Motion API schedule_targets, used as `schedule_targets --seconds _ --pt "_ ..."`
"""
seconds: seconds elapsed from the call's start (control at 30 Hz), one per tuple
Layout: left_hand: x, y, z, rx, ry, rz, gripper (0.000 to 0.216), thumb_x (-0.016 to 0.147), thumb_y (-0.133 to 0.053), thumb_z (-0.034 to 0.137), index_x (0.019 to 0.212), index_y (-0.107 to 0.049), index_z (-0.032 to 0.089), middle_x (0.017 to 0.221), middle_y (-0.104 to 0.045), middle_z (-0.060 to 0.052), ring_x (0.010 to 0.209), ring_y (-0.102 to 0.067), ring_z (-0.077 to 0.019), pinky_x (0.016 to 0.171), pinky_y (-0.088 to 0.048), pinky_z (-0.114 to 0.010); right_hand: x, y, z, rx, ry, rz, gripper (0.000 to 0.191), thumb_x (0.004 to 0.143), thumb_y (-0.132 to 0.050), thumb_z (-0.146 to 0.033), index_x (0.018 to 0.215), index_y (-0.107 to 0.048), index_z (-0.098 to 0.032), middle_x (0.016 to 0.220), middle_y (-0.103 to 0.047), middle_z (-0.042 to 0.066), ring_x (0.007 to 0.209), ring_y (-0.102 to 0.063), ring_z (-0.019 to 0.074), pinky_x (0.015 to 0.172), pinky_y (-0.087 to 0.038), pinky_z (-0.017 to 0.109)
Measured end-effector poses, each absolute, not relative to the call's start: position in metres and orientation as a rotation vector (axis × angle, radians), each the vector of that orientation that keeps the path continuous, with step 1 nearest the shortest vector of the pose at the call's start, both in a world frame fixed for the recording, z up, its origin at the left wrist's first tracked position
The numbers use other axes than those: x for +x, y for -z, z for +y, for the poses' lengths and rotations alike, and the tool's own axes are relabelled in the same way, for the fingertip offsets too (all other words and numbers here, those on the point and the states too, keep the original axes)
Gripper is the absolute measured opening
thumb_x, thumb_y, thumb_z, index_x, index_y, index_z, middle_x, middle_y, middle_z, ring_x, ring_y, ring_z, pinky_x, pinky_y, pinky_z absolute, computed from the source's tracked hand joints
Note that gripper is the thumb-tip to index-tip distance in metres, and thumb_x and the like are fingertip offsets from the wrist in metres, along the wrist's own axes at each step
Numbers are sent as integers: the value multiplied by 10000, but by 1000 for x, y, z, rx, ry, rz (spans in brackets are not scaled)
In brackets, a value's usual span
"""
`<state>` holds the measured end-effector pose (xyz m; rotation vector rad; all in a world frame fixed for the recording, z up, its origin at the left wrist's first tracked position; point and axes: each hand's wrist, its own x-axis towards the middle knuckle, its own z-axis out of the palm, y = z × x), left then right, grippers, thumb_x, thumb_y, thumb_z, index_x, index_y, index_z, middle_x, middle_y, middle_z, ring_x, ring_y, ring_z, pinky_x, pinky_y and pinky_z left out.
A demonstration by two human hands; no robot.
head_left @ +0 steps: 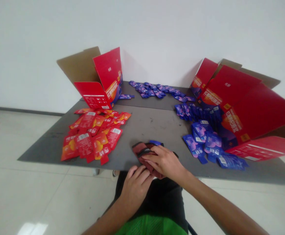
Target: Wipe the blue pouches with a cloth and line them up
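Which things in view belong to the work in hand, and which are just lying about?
Work in hand:
reddish-brown cloth, under the right hand, left hand at its near edge
blue piece beside it, mostly hidden, possibly included

Apparently lying about, untouched:
red packets
blue packets at right
far blue packets
left open box
right open boxes

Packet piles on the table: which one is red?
The red pile on the left, before the left-hand box; its packets are red-orange, unlike the blue-purple packets at the back and right.
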<state>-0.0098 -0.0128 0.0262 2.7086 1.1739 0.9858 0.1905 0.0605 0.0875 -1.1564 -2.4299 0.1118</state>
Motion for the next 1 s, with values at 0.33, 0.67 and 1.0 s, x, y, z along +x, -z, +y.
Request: schedule_targets --seconds 0.33,0.67,1.0 --pt "-9 -28 -13 2731 -1042 1162 322 1104 -408 198 1214 -711 201 1237 -752 -60 1227 -639 -228 995 -385 -403 208 -103 98 -1375 48 -2280 297 1045 -558 -379 1266 -747 -317 1096 -702 80 1008 -647 223 904 -529 348" --pt "-9 -26 -14 2761 -1000 1168 304 1091 -438 181 1234 -706 194 1267 -742 -66 1259 -628 -238 991 -401 -410 200 -76 100 -1344 -64 -2410 250 1033 -590 -394 1203 -766 -345 1095 -708 53 998 -659 192 868 -517 303" --pt "-7 -28 -15 2750 -986 1201 250 1048 -521 162 1182 -728 204 1167 -758 -62 1180 -655 -242 981 -425 -414 192 -102 68 -1302 -33 -2329 282 1042 -565 -389 1251 -748 -345 1087 -707 62 997 -659 216 873 -534 340"
